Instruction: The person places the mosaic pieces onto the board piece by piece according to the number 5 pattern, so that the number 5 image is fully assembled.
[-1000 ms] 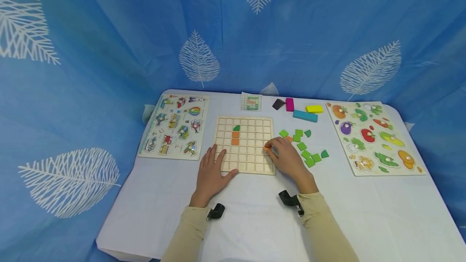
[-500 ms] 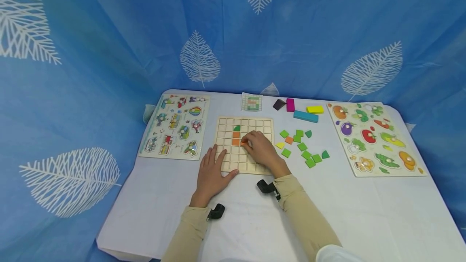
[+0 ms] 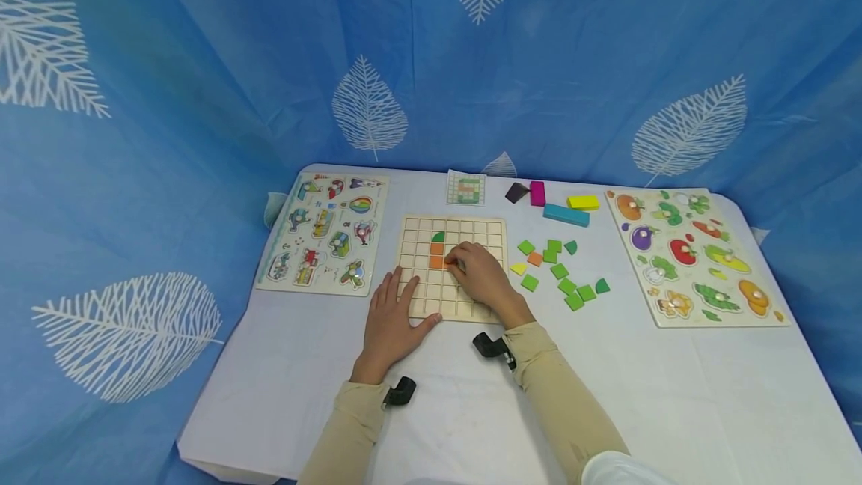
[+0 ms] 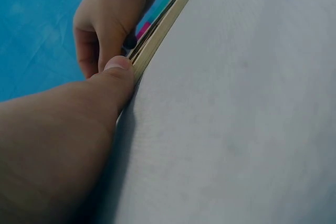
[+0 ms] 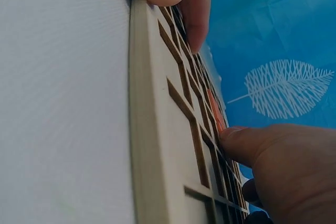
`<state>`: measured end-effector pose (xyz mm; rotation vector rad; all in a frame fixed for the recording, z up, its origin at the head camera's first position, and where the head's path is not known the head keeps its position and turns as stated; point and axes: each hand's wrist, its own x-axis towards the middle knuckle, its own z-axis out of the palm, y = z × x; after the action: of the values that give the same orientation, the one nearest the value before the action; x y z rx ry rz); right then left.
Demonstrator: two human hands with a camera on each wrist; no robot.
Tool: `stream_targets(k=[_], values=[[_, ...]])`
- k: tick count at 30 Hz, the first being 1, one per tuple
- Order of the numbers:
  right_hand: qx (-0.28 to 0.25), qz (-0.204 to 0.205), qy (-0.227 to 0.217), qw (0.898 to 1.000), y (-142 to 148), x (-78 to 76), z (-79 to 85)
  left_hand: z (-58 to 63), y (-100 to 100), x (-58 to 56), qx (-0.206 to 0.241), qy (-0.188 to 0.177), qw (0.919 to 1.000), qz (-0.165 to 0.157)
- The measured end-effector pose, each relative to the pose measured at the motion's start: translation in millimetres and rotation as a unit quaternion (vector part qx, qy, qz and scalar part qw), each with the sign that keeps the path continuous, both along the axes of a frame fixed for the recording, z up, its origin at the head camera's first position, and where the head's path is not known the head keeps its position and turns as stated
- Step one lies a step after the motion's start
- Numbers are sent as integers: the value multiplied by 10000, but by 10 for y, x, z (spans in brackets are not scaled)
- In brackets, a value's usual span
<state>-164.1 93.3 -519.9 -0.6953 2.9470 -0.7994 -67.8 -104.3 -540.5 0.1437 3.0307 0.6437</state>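
A square wooden grid board (image 3: 474,310) lies in the middle of the table. In it sit a green quarter-round tile (image 3: 438,236) and, just below, two orange square tiles (image 3: 436,249). My left hand (image 3: 390,328) rests with spread fingers on the board's near left corner; its thumb (image 4: 118,66) lies along the near edge. My right hand (image 3: 481,275) reaches over the board and pinches another orange tile (image 3: 447,264) right beside the lower orange one. The fingers cover most of this tile.
Several loose green tiles (image 3: 559,271), an orange tile (image 3: 535,259) and a yellow piece (image 3: 518,269) lie right of the board. Behind are a pattern card (image 3: 466,188) and coloured blocks (image 3: 566,215). Picture puzzles stand left (image 3: 323,234) and right (image 3: 700,257).
My right hand has moved left from the board's right edge, carrying the orange tile to the placed orange ones, and has barely moved since. My left hand has stayed put.
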Motion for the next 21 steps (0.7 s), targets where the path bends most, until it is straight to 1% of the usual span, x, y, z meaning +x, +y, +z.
stream_targets(k=[7, 10, 12, 14, 17, 20, 21], values=[[18, -160, 24, 9999, 70, 7, 7, 33, 8, -11, 75, 20, 10000, -26], [-55, -242, -36, 9997, 181, 37, 6, 37, 14, -10, 102, -18, 9999, -44], [-170, -349, -96, 9992, 310, 74, 9, 36, 18, -7, 106, -31, 9999, -54], [-285, -553, -149, 9980, 487, 118, 20, 30, 18, -4, 133, -30, 9999, -73], [-366, -1044, -152, 9938, 799, 177, 30, 20, 16, -2, 158, 10, 9998, -74], [-285, -1498, -59, 9883, 1084, 209, 16, 0, 3, -5, 137, 73, 9999, -41], [-240, -1585, -28, 9871, 1160, 215, 6, -5, -3, -5, 112, 74, 9999, -25]])
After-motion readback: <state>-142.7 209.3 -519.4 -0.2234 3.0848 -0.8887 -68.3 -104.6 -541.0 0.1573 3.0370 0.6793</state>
